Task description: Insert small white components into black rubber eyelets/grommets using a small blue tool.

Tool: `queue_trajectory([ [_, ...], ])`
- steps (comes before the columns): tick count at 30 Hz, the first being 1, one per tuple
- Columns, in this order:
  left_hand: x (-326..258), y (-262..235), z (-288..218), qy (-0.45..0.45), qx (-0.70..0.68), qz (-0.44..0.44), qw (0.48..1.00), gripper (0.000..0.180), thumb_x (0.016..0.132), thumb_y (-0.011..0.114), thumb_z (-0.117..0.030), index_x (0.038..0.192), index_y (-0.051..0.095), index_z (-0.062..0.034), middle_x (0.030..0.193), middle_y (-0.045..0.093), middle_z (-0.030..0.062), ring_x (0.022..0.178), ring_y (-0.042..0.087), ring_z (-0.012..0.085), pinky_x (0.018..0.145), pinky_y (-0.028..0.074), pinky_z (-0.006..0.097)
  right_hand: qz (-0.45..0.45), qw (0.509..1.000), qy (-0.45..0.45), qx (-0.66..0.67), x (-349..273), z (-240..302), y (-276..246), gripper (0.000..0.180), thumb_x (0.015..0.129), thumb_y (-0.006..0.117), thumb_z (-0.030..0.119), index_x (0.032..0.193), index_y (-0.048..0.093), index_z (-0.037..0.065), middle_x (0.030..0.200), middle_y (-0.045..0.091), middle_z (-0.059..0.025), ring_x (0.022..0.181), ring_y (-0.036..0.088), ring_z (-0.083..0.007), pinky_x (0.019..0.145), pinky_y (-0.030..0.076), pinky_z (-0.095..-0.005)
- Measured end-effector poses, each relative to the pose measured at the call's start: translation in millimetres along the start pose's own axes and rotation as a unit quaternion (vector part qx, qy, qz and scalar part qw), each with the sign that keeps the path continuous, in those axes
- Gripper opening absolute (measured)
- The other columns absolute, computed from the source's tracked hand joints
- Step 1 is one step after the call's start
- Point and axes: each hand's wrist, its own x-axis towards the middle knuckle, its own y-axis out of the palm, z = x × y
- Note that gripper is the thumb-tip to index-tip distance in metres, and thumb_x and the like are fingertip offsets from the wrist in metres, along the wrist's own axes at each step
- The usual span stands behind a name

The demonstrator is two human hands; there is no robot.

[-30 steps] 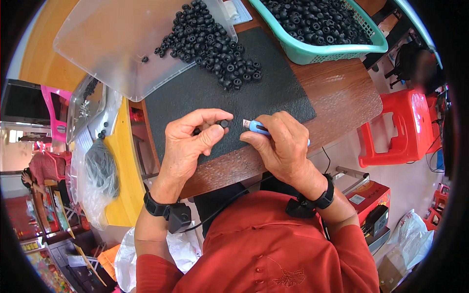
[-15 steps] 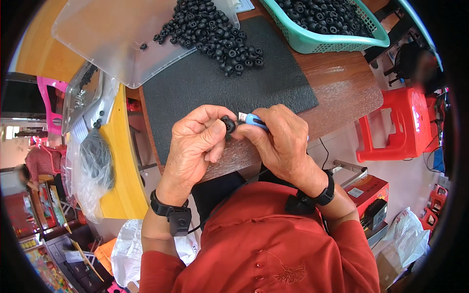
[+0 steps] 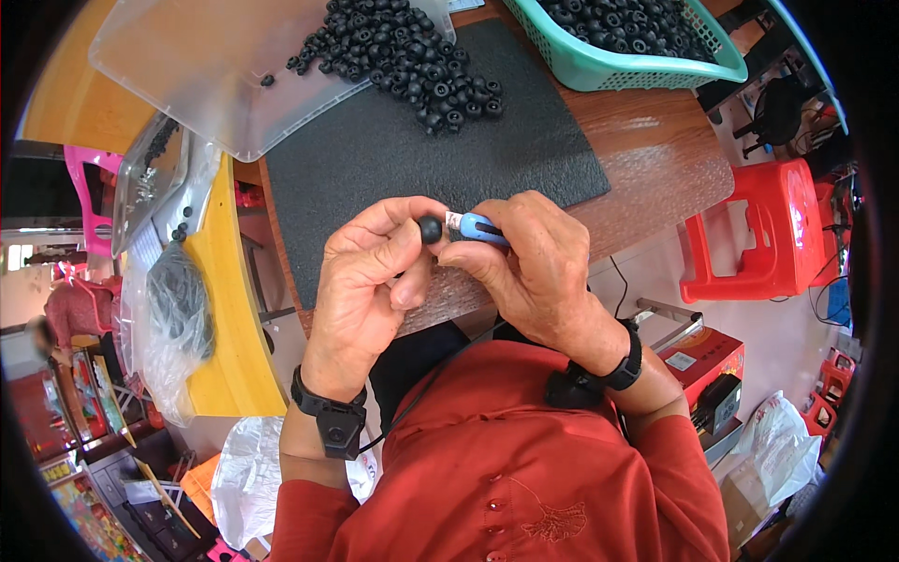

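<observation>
Between the thumb and fingers of my left hand [image 3: 361, 281] is a small round black rubber-looking part [image 3: 430, 229], its smooth domed side showing. My right hand [image 3: 548, 267] is closed around a blue-and-black utility knife [image 3: 482, 229]. The pale tip of the knife points left, close beside the black part; I cannot tell whether its edge touches it. Both hands are over the near edge of a dark textured mat [image 3: 421, 169]. A pile of similar black parts [image 3: 435, 84] spills from a tilted clear plastic bin [image 3: 201, 66] onto the mat's far side.
A teal basket [image 3: 637, 77] full of black parts stands at the far right of the brown table [image 3: 646, 169]. On the yellow table [image 3: 234, 365] at left lie a plastic bag of dark parts [image 3: 178, 300] and a clear tray [image 3: 150, 178]. Red stools [image 3: 758, 229] stand at right.
The black part has turned in my left fingers: its hollow side showed before, now its domed side does. Both hands have shifted only slightly.
</observation>
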Motion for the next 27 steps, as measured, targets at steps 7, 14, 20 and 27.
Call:
queue_trajectory([
  [7,-3.2,0.6,8.4,0.008,-0.019,-0.011,1.000,0.024,0.096,0.064,-0.016,0.113,0.062,0.0010,0.091,0.065,0.0056,0.055,0.045,0.0054,0.049,0.036,0.019,0.007,1.000,0.007,-0.010,2.3,3.6,-0.5,0.033,0.069,0.084,0.019,0.085,0.059,0.004,0.067,0.055,-0.0071,0.059,0.055,-0.0261,0.052,0.044,-0.0369],
  [14,-2.5,3.7,11.3,-0.003,0.004,-0.012,1.000,0.026,0.097,0.061,-0.017,0.114,0.060,0.0019,0.088,0.064,0.0046,0.055,0.044,0.0055,0.049,0.036,0.019,-0.010,1.000,-0.011,-0.024,-0.8,-2.1,5.0,0.031,0.070,0.083,0.020,0.081,0.058,0.004,0.067,0.053,-0.0079,0.059,0.054,-0.0264,0.052,0.044,-0.0371],
  [20,-4.6,4.3,12.0,-0.002,-0.011,-0.031,0.999,0.024,0.098,0.060,-0.016,0.113,0.061,0.0032,0.085,0.063,0.0041,0.055,0.044,0.0062,0.049,0.036,0.020,-0.009,0.999,-0.026,-0.045,-1.2,-2.1,6.0,0.031,0.072,0.081,0.023,0.076,0.057,0.005,0.065,0.049,-0.0075,0.057,0.051,-0.0259,0.051,0.042,-0.0368],
  [27,-5.3,4.6,12.4,0.009,0.005,-0.053,0.999,0.021,0.098,0.060,-0.014,0.110,0.063,0.0033,0.083,0.062,0.0038,0.055,0.043,0.0063,0.051,0.036,0.020,-0.010,0.997,-0.047,-0.063,-2.1,-4.3,6.7,0.031,0.074,0.079,0.025,0.075,0.055,0.005,0.064,0.047,-0.0074,0.056,0.050,-0.0252,0.051,0.041,-0.0364],
])
